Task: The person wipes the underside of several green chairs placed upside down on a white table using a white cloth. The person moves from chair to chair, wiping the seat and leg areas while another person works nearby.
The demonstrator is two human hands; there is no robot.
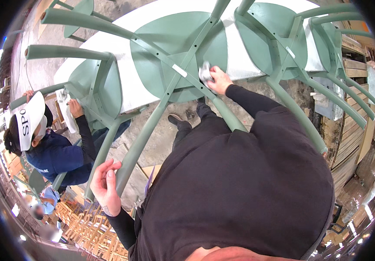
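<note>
An upside-down green chair (pixel 148 65) lies with its seat on a white-covered table, its crossed braces and legs pointing up. My right hand (pixel 218 81) is closed around a crumpled white cloth (pixel 205 73), close to where a brace meets the seat. My left hand (pixel 106 187) is beside one of the chair's legs (pixel 136 150), palm up with the fingers loosely curled and the thumb apart, holding nothing. Its fingertips are next to the leg; I cannot tell whether they touch it.
More upturned green chairs (pixel 274 39) line the white table cover (pixel 137 82) on both sides. At left a co-worker (pixel 61 150) in a white visor works on another chair with a white cloth (pixel 65 111). Wooden chair frames (pixel 94 230) are stacked behind; planks (pixel 348 117) lie at right.
</note>
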